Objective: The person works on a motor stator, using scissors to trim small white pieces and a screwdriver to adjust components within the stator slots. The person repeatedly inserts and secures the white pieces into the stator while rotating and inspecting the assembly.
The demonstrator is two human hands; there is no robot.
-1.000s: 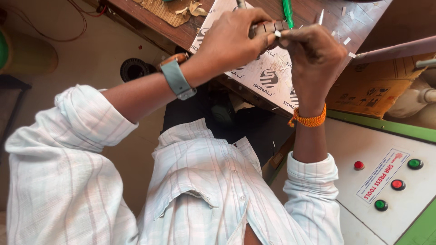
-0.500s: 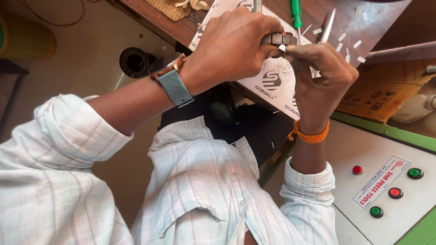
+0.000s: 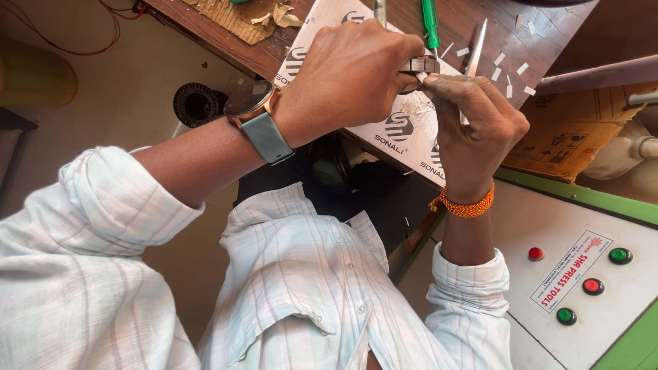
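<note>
My left hand (image 3: pixel 353 75), with a wristwatch (image 3: pixel 255 116), is closed on a small dark metal part (image 3: pixel 419 65) above a white printed board (image 3: pixel 404 130). My right hand (image 3: pixel 473 127), with an orange thread band on the wrist, meets that part with its fingertips. It grips a thin silver metal tool (image 3: pixel 476 44) that points up and away. The hands touch at the part. What the tool's lower end does is hidden by the fingers.
A green-handled screwdriver (image 3: pixel 430 24) and white paper bits (image 3: pixel 510 75) lie on the brown wooden table (image 3: pixel 500 27). A control panel (image 3: pixel 541 236) with red and green buttons sits at the right, a cardboard box (image 3: pixel 569 140) behind it. A black round spool (image 3: pixel 197 104) lies on the floor.
Both hands have dropped lower in the view while staying together on the small part. The right hand's wrist has turned, and the silver tool now sticks up past the fingers.
</note>
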